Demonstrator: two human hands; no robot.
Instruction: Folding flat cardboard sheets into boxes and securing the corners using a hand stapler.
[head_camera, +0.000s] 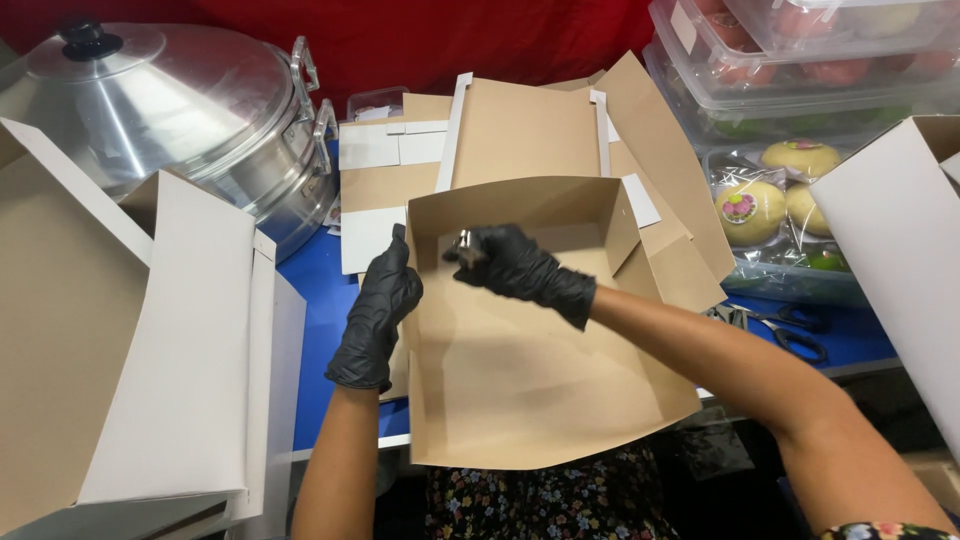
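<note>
Blue counter (320, 290), red cloth wall behind. Left hand (378, 312), black glove, grips the left wall of a half-folded brown cardboard box (520, 370). Right hand (520, 268) inside the box, closed on a small metal stapler (466, 247). Left of left hand: steel steamer pot (190, 120), flat cardboard stack (120, 340). Right of right hand: scissors (790, 330), packed fruit trays (790, 190).

Brown cardboard box (520, 370), part-folded: left hand (377, 310) is gripping its left wall; right hand (520, 268) is pinching a small metal stapler (466, 247) inside, over blue table (320, 300).
</note>
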